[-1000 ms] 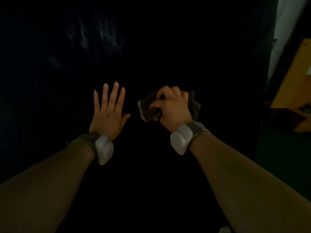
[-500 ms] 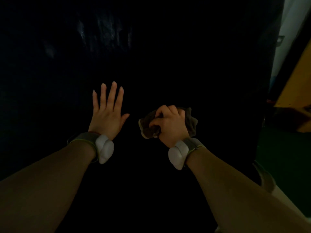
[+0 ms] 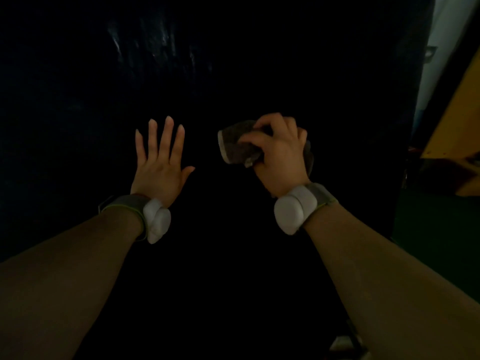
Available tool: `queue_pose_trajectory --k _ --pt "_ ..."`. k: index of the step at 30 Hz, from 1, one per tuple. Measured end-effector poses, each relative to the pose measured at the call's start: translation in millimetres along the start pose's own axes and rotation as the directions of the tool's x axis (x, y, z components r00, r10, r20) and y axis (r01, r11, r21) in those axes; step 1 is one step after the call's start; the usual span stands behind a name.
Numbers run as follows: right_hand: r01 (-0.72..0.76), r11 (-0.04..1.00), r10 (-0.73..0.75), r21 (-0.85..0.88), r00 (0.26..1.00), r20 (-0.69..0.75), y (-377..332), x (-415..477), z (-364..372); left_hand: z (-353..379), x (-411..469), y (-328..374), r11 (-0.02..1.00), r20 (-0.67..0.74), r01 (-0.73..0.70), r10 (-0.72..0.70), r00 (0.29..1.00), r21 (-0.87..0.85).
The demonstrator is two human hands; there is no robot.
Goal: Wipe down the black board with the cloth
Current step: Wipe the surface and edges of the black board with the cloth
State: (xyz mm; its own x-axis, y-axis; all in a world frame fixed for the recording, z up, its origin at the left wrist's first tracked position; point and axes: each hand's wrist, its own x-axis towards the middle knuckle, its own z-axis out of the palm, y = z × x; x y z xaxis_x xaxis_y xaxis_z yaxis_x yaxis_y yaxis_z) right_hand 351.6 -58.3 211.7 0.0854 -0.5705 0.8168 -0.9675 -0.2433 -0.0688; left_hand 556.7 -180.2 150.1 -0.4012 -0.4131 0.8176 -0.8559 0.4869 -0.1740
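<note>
While the left hand (image 3: pixel 161 165) lies flat with fingers straight and spread against the black board (image 3: pixel 233 61), the right hand (image 3: pixel 281 152) grips the bunched cloth (image 3: pixel 235 146) just beside it. Pale smears glint on the board's upper part.

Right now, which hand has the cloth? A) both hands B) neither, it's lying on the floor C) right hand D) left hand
C: the right hand has its fingers curled round the bunched cloth in front of the black board, while the left hand is spread flat with straight fingers and holds nothing.
</note>
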Motion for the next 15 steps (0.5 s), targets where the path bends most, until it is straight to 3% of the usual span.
queue_pose_trajectory --k 9,15 --pt "-0.085 0.993 0.086 -0.085 0.996 0.009 -2 -12 38 5 -3 -1 1.000 -0.057 -0.012 0.013 0.998 0.016" --pt "-0.071 0.990 0.077 -0.123 0.996 0.048 -1 -23 45 10 -22 18 0.996 -0.075 0.065 -0.070 0.995 -0.059"
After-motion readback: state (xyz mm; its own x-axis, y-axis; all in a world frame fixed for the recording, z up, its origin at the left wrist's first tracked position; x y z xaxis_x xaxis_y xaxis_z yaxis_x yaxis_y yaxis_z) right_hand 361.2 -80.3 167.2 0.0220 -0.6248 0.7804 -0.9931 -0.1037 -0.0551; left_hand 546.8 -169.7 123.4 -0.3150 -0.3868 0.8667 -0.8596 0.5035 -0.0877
